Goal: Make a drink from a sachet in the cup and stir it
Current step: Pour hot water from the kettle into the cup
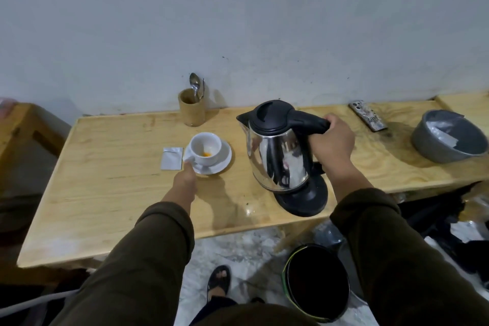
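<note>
Item, near to far: my left grip [185, 178] pinching the cup [205, 147] handle on its saucer [225, 159], orange powder inside, sachet [172, 158] beside; my right grip [334, 140] wrapped around the kettle [275, 151] handle above its base [304, 200]; spoons [196, 86] in holder [191, 108] at counter [105, 180] rear.

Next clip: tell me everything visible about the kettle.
The kettle has a shiny steel body that mirrors the room, with a black lid, black handle and a spout pointing left toward the cup. Its lid is shut. It is tilted and partly lifted off its black base on the wooden table. The right hand has its grip around the handle.
</note>
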A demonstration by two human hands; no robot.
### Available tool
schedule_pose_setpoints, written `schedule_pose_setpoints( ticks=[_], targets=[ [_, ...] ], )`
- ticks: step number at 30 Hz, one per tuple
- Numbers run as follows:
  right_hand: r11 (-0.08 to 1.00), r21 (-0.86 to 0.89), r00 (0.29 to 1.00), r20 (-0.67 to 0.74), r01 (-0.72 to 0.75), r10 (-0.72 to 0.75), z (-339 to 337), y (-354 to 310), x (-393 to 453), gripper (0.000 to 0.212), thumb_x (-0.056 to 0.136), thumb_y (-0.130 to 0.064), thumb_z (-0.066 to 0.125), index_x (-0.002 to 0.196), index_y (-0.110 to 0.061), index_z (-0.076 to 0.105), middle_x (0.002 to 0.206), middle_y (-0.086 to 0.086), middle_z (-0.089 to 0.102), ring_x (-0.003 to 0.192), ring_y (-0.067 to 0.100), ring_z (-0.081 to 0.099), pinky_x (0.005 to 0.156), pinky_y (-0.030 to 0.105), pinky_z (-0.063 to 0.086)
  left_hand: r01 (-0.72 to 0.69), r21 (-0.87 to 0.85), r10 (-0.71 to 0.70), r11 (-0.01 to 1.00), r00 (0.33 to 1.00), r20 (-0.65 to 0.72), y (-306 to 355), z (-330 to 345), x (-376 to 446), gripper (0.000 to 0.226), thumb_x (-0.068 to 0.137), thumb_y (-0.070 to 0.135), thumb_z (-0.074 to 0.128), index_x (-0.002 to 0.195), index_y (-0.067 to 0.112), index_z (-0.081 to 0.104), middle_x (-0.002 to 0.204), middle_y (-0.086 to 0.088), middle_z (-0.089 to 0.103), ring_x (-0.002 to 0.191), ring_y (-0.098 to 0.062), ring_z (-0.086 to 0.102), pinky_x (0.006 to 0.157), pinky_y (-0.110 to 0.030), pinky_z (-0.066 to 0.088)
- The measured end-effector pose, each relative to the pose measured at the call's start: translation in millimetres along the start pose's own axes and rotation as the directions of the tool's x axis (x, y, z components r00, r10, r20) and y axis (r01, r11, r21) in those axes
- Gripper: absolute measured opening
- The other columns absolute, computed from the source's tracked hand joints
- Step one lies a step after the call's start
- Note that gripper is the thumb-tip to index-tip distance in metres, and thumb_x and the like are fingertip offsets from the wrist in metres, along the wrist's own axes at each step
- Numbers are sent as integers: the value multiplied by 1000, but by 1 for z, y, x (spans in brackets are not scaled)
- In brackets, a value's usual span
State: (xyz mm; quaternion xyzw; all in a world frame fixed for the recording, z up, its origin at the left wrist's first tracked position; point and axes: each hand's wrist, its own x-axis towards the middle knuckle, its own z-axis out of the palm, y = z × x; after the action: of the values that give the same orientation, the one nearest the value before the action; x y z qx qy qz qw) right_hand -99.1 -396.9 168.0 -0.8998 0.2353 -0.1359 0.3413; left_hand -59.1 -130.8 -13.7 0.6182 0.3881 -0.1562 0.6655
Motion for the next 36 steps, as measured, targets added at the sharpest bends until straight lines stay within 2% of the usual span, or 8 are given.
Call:
schedule_pose_setpoints(
  ticks=[2,4,7,10,13,18,24,36],
  targets=[
    [998,-56,999,15,30,-29,9,-11,3,21,71,2,55,85,-14,57,77,3,55,73,24,48,67,28,36,10,-49,-10,999,1000,-6,7,-1,10,67,91,59,34,133,9,46,130,-20,57,119,-39,56,96,-39,47],
    [993,-104,998,30,54,-51,16,-20,6,23,71,1,56,87,-16,58,78,1,55,74,23,48,70,29,38,4,-70,-5,998,1000,-14,14,-1,14,63,93,55,33,136,11,45,140,-17,50,128,-36,49,110,-45,41],
    [981,-178,996,46,80,-73,28,-33,10,25,72,1,55,90,-16,58,81,1,55,77,22,48,80,35,46,20,-85,-22,996,999,-25,23,-2,22,60,94,53,35,135,10,47,138,-16,51,127,-36,50,110,-46,41],
    [967,-233,994,62,101,-89,34,-44,12,26,71,3,55,85,-19,52,81,2,54,78,24,47,87,41,47,32,-70,-33,997,999,-13,27,-2,32,57,93,47,43,132,6,50,134,-18,55,123,-36,53,107,-46,44],
    [941,-310,989,85,138,-118,40,-53,14,24,72,3,55,83,-17,48,80,3,52,77,25,44,87,41,43,47,-51,-47,998,999,2,27,-1,41,56,92,42,50,132,3,48,133,-19,55,121,-37,54,106,-46,44],
    [903,-398,986,98,160,-131,47,-63,17,21,75,2,55,85,-16,50,81,3,52,79,26,46,84,37,37,33,31,-32,999,999,-4,28,2,42,52,94,38,45,134,4,46,133,-18,54,122,-37,52,107,-46,44],
    [855,-483,982,109,188,-155,55,-74,17,27,81,0,56,103,-14,57,86,6,56,94,30,57,88,39,36,-5,98,5,995,1000,7,28,-1,46,51,96,37,43,136,5,45,134,-19,52,122,-36,51,108,-47,42],
    [820,-517,969,134,246,-207,61,-72,19,25,82,1,52,101,-14,57,81,4,50,92,29,55,89,40,36,9,147,-13,989,999,31,32,-6,50,49,97,37,37,135,7,47,134,-18,53,122,-35,53,107,-46,44]
  ],
)
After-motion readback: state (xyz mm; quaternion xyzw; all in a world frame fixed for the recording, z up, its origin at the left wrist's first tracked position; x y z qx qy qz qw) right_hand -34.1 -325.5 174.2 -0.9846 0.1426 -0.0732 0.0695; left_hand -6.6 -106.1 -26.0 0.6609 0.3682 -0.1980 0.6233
